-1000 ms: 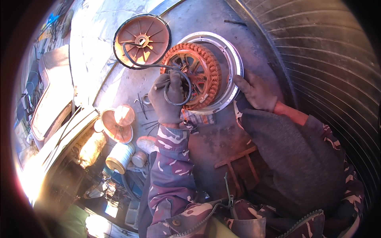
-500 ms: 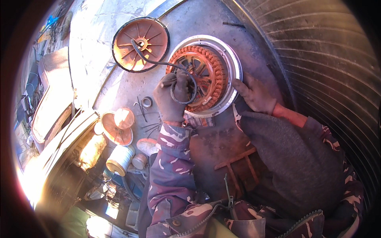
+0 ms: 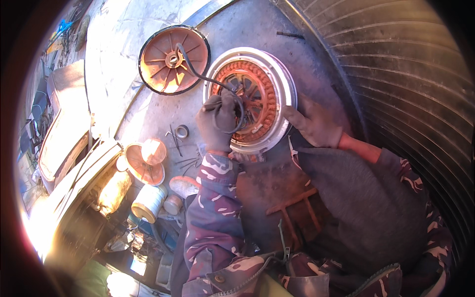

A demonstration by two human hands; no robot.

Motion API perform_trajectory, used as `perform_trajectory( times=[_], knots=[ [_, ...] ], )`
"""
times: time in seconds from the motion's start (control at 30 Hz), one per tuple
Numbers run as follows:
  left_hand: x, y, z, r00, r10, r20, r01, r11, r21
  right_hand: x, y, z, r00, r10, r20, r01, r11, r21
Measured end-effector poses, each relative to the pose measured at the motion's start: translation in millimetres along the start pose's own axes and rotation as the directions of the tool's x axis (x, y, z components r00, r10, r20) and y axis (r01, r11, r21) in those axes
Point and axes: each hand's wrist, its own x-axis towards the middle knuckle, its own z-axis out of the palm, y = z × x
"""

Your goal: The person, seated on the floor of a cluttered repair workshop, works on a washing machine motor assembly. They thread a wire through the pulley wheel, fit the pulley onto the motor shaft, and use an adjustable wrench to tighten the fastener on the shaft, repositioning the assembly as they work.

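A hub-motor stator (image 3: 268, 105) with copper windings and dark spokes sits inside a silver wheel rim (image 3: 286, 84). My gloved left hand (image 3: 217, 119) is closed at the stator's middle, gripping it by what looks like its axle; the fingers hide the grip. A dark cable (image 3: 198, 74) loops around this hand and runs up to a round ribbed cover (image 3: 190, 47) with a black edge, at the upper left. At the rim's right side, my gloved right hand (image 3: 316, 126) has its thumb stretched out against the outer edge. Its other fingers are partly hidden.
Hex keys (image 3: 175, 141) and a metal ring (image 3: 182, 131) lie left of the rim. Nearer me are another round cover (image 3: 143, 163), a wire spool (image 3: 149, 202) and a bottle (image 3: 115, 190). A ribbed metal wall (image 3: 405, 74) curves along the right. A dark strip (image 3: 290, 35) lies at the back.
The stator stood raised and tilted above the rim and now sits lower inside it. My left hand moved down with it; the rim and right hand shifted slightly left.
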Motion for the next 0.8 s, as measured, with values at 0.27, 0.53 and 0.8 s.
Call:
perform_trajectory(
  times=[0.27,0.53,0.8],
  knots=[
    [-1,-9,3,0.998,0.034,-0.056,-0.035,0.999,-0.014,8,-16,5,0.998,-0.037,-0.04,0.038,0.999,0.019],
    [1,-8,0,1.0,0.015,-0.014,-0.014,0.998,0.057,8,-17,3,1.0,0.011,-0.001,-0.011,0.995,0.101],
    [-1,-7,-11,0.996,0.046,0.072,-0.043,0.998,-0.05,8,-12,4,1.0,-0.003,0.016,0.002,0.996,0.091]
  ],
)
